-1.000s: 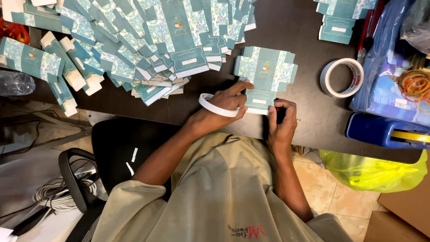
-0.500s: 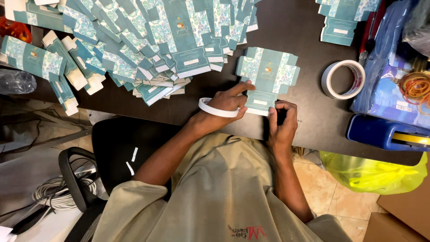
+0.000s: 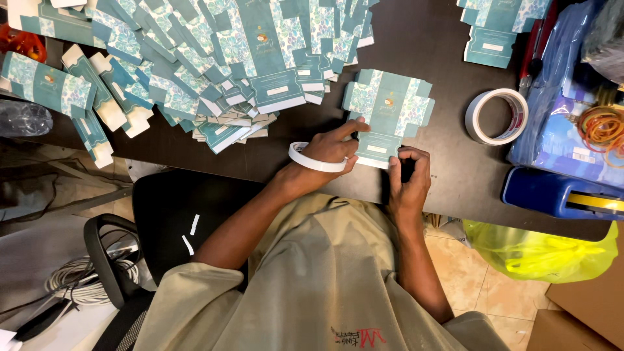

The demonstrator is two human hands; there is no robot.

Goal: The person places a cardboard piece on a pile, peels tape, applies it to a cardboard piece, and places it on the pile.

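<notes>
L hand (image 3: pixel 331 148) lay flat on the near edge of a flattened teal carton blank (image 3: pixel 389 110), fingers spread and pressing, not closed round anything; a small white tape ring (image 3: pixel 314 160) sat looped over that hand near the wrist. R hand (image 3: pixel 409 175) pinched the blank's bottom flap at the table (image 3: pixel 448 39) edge, thumb and fingertips curled tight on it; whether sth small was also held there, couldn't tell.

Risk, as a judgement: the flap hung right at the table's near edge, so a skewed press could crease it off the score line, and the loose ring could snag the card w/ its sticky side.

Blank was thin printed card, matte teal w/ pale leaf-pattern panels, notched tabs at the corners. Up-left lay a big fanned heap of identical blanks (image 3: pixel 214 58), overlapping. Just right of the blank, a wider tape roll (image 3: pixel 497 116), flat on dark smooth tabletop. Further right: blue plastic sheeting (image 3: pixel 559 130), rubber bands (image 3: pixel 601 127), a blue box (image 3: pixel 552 193).
</notes>
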